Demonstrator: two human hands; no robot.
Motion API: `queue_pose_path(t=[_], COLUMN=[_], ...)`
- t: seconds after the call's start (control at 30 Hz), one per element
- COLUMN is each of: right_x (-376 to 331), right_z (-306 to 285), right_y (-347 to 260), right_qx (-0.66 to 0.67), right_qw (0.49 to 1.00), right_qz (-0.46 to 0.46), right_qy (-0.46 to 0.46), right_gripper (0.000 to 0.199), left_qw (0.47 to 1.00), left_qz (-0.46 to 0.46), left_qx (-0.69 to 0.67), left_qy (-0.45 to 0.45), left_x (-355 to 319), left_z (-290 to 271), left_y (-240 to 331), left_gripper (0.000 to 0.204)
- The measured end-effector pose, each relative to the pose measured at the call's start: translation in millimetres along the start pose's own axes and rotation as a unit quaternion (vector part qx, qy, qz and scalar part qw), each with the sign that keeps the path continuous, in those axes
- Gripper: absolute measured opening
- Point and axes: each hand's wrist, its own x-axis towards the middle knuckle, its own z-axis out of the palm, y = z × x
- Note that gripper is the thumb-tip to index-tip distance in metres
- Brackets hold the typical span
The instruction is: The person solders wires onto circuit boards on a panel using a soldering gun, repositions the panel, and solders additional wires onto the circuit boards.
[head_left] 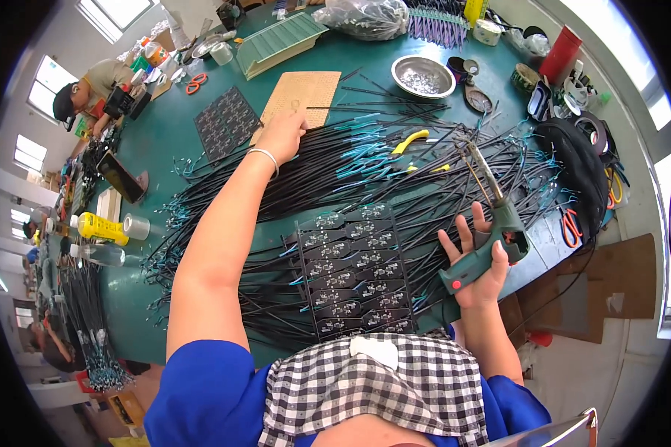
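My left hand (pixel 282 136) reaches out over the tan perforated board (pixel 306 88), its fingers curled together at the board's near edge. Whatever they may pinch is too small to make out; a thin black cable runs rightward from beside the fingertips. In my right hand (pixel 479 277) lies the handle of a green soldering gun (pixel 507 223), with the fingers partly spread around it. Its metal tip points up and away, over the heap of cables. A panel of black circuit boards (pixel 354 272) sits in front of me. Many black cables (pixel 276 179) with blue ends lie beyond it.
Another black panel (pixel 227 124) lies left of the tan board. Yellow-handled pliers (pixel 410 141) rest among the cables. Beyond are a metal bowl (pixel 423 77) and a green ridged tray (pixel 282 43). A phone (pixel 121 177) and a yellow bottle (pixel 99 228) stand left. Another person works at far left.
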Motion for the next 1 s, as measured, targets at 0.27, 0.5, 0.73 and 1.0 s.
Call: queue_pose_path(t=[0.27,0.5,0.73,1.0], right_x=[0.2,-10.0,-11.6,-11.7], right_z=[3.7,12.3,11.0,13.5], right_y=[-2.3,-12.8,-14.1,-15.0], right_qx=[-0.019,-0.03,-0.026,-0.013], right_qw=[1.0,0.999,0.999,1.0], right_qz=[0.007,0.013,0.011,0.014], right_qy=[0.004,0.013,0.016,0.016], right_gripper=[0.055,0.055,0.053,0.045], left_qw=[0.994,0.981,0.992,0.993], left_qz=[0.049,-0.043,-0.014,0.076], left_qx=[0.027,-0.033,-0.025,-0.087], left_qy=[-0.097,-0.188,-0.119,-0.024], left_x=[-37.5,-84.1,-79.0,-19.3], left_z=[-43.7,-47.6,-48.2,-33.1], left_y=[-22.5,-18.8,-17.0,42.1], left_gripper=[0.012,0.014,0.016,0.014])
